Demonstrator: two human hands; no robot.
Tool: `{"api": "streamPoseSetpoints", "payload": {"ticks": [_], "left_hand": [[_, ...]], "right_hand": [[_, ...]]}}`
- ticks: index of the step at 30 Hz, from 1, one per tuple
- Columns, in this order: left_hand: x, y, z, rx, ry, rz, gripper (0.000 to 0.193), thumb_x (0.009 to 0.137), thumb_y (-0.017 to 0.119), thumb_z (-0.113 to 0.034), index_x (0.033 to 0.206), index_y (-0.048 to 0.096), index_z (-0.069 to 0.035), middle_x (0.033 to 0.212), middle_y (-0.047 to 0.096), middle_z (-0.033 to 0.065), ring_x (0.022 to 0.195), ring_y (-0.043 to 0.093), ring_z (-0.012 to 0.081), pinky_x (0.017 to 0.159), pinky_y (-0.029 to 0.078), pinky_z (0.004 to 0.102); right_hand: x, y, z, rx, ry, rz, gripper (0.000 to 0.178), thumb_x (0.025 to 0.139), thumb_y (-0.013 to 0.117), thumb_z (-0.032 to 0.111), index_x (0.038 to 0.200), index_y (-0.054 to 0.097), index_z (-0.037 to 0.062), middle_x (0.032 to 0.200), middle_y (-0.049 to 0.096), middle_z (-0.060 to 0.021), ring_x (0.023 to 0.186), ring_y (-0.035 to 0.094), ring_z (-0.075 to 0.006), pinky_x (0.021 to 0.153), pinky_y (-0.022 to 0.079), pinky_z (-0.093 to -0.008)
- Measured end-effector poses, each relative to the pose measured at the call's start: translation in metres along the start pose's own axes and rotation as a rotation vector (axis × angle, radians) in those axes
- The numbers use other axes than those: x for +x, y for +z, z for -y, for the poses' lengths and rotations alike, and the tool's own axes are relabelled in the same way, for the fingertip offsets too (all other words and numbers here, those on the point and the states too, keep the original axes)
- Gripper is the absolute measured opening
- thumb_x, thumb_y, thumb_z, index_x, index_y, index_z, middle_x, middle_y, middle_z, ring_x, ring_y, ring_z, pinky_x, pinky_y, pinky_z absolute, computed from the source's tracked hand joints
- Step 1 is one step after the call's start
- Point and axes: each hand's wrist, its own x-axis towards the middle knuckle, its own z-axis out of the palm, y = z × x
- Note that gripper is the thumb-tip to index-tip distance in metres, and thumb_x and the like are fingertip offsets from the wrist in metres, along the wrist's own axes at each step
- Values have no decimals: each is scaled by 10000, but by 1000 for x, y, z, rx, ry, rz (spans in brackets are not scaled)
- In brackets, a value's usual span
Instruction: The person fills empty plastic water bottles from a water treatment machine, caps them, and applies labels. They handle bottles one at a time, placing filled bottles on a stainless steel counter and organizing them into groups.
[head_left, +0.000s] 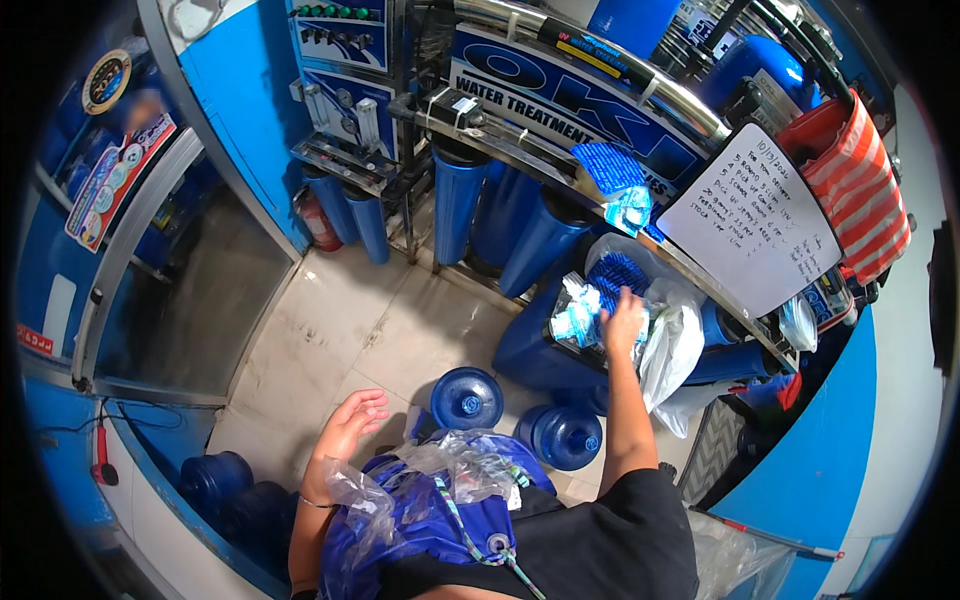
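My right hand (624, 322) reaches forward into a clear plastic bag (668, 340) that holds blue caps and small clear-wrapped pieces; its fingers rest on that pile (585, 312), and whether they grip anything is hidden. My left hand (352, 418) hangs open with fingers apart above the tiled floor, holding nothing. A crumpled clear plastic sheet (450, 470) lies over a blue bundle (420, 520) against my chest, between my arms. Two blue water jugs (467, 398) (566, 436) stand capped on the floor just below my hands.
Tall blue filter housings (455, 205) line a steel rack (600, 70) ahead. A white handwritten board (752, 222) leans at right beside a red-striped bag (850, 180). More blue jugs (215, 482) sit at lower left. A glass door (190, 290) is on the left.
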Motion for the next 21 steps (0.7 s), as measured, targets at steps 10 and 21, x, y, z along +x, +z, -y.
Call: {"api": "streamPoseSetpoints", "payload": {"ticks": [10, 21], "left_hand": [[29, 8, -16, 94, 13, 170, 352, 994, 498, -217, 1315, 507, -73, 1277, 565, 83, 1149, 572, 182, 977, 431, 330], [39, 23, -10, 89, -23, 174, 370, 963, 544, -213, 1301, 532, -64, 1260, 579, 81, 1112, 572, 159, 967, 424, 309]], "right_hand": [[6, 19, 47, 62, 170, 488, 678, 597, 905, 271, 1126, 572, 9, 1139, 590, -223, 1072, 583, -396, 882, 510, -479], [-28, 9, 33, 194, -148, 461, 672, 655, 839, 153, 1268, 568, 119, 1103, 621, -190, 1049, 590, -401, 878, 505, -447]]}}
